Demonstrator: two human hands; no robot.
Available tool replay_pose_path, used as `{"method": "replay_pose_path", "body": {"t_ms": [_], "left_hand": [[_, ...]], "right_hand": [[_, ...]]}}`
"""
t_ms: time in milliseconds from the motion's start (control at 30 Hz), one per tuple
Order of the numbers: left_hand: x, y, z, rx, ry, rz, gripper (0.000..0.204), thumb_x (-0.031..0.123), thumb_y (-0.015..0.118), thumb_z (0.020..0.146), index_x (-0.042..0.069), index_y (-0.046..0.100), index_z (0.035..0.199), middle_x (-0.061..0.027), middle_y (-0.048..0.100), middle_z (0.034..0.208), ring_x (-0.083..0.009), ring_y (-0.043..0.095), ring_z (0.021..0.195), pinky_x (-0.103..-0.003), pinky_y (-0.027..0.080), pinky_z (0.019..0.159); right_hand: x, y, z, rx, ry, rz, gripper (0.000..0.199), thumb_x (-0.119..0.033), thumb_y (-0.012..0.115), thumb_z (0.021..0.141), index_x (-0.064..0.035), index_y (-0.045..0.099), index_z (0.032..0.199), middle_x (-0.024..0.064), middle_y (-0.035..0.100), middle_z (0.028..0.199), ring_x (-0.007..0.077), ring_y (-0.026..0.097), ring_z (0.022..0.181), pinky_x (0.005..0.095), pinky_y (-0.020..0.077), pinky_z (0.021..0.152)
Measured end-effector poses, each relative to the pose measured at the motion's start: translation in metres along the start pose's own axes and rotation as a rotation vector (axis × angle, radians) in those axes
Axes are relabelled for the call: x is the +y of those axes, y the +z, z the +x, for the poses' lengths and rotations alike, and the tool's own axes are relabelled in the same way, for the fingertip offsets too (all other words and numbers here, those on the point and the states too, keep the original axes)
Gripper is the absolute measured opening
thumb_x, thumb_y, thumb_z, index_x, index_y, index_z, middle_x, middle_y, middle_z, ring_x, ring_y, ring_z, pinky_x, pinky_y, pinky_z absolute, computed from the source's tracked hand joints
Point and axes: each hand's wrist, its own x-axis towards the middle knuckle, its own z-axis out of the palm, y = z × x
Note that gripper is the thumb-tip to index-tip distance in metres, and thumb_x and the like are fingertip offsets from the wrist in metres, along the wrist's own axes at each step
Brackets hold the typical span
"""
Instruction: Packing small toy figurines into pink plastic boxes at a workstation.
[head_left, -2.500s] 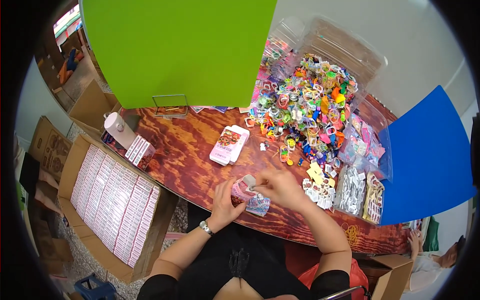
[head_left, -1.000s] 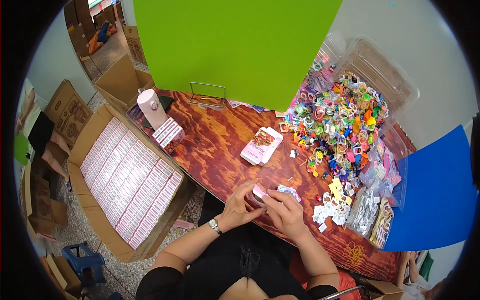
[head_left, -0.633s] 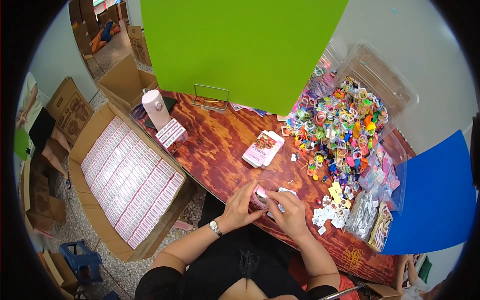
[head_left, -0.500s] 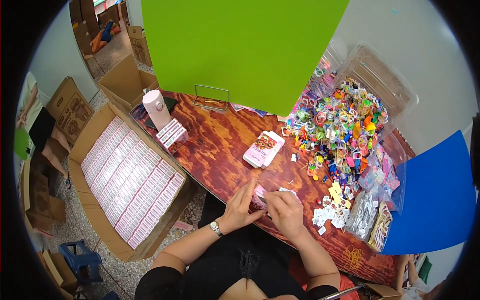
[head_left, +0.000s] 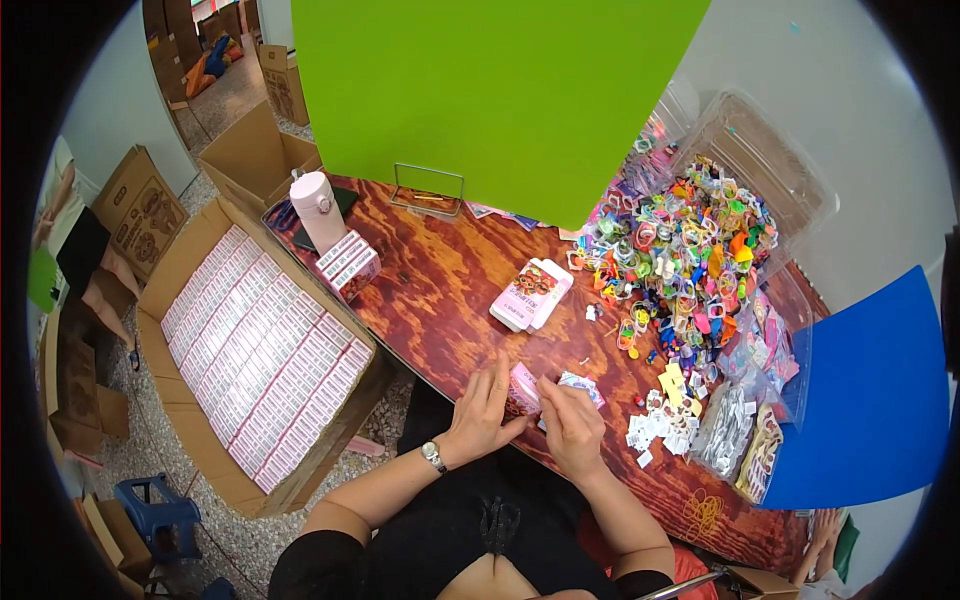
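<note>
While both hands, left hand [head_left: 483, 412] and right hand [head_left: 570, 425], clamp one small pink box [head_left: 523, 388], packing looks mid-way. Floor carton [head_left: 262, 350] nearly full of boxes; toy pile [head_left: 685, 265] remains on surface [head_left: 440, 290].

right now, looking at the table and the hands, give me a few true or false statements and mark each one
1. Both hands are on a small pink box at the near edge of the table. True: the left hand and right hand meet on it.
2. The big cardboard carton on the floor is empty. False: it is packed with rows of small pink and white boxes.
3. A pink bottle stands upright at the far left of the table. True.
4. The heap of colourful plastic rings lies to the person's left. False: it is on the right side of the table.
5. A wristwatch is on the right wrist. False: it is on the left wrist.
</note>
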Motion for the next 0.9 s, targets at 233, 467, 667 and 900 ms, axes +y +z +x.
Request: {"method": "replay_pose_path", "body": {"t_ms": [233, 467, 667, 900], "left_hand": [[-0.007, 0.002, -0.003, -0.057, -0.103, -0.127, 0.109, 0.016, 0.082, 0.073, -0.012, 0.015, 0.155, -0.0267, 0.049, 0.130, -0.0427, 0.053, 0.110, -0.046, 0.048, 0.095], [-0.009, -0.015, 0.003, -0.050, -0.070, -0.202, 0.112, 0.019, 0.082, 0.075, -0.010, 0.011, 0.157, -0.0287, 0.046, 0.135, -0.0449, 0.051, 0.116, -0.045, 0.046, 0.099], [-0.040, -0.053, 0.011, -0.096, -0.229, -0.005, 0.059, 0.019, 0.066, 0.094, 0.000, 0.046, 0.146, -0.0177, 0.058, 0.108, -0.0334, 0.061, 0.095, -0.039, 0.050, 0.084], [-0.144, -0.100, 0.048, 0.191, -0.116, 0.762, 0.047, 0.016, 0.065, 0.089, 0.003, 0.057, 0.133, -0.0126, 0.057, 0.098, -0.0319, 0.052, 0.095, -0.045, 0.042, 0.085]], "right_hand": [[0.003, 0.013, -0.010, -0.014, -0.074, -0.080, 0.035, 0.004, 0.074, 0.083, 0.0027, 0.069, 0.117, 0.0136, 0.073, 0.104, 0.0300, 0.068, 0.096, 0.0357, 0.0562, 0.081], [0.012, 0.028, 0.015, -0.201, -0.056, 0.117, 0.042, -0.002, 0.070, 0.089, 0.0023, 0.063, 0.130, 0.0233, 0.066, 0.125, 0.0396, 0.062, 0.119, 0.0423, 0.0514, 0.099], [0.031, 0.045, 0.034, -0.355, 0.014, 0.164, 0.050, -0.010, 0.069, 0.092, 0.0000, 0.056, 0.139, 0.0222, 0.059, 0.137, 0.0367, 0.058, 0.126, 0.0444, 0.0470, 0.103], [0.094, 0.076, 0.059, -0.297, 0.022, -0.228, 0.056, -0.022, 0.073, 0.089, -0.0034, 0.054, 0.139, 0.0198, 0.055, 0.142, 0.0389, 0.055, 0.123, 0.0442, 0.0466, 0.102]]}}
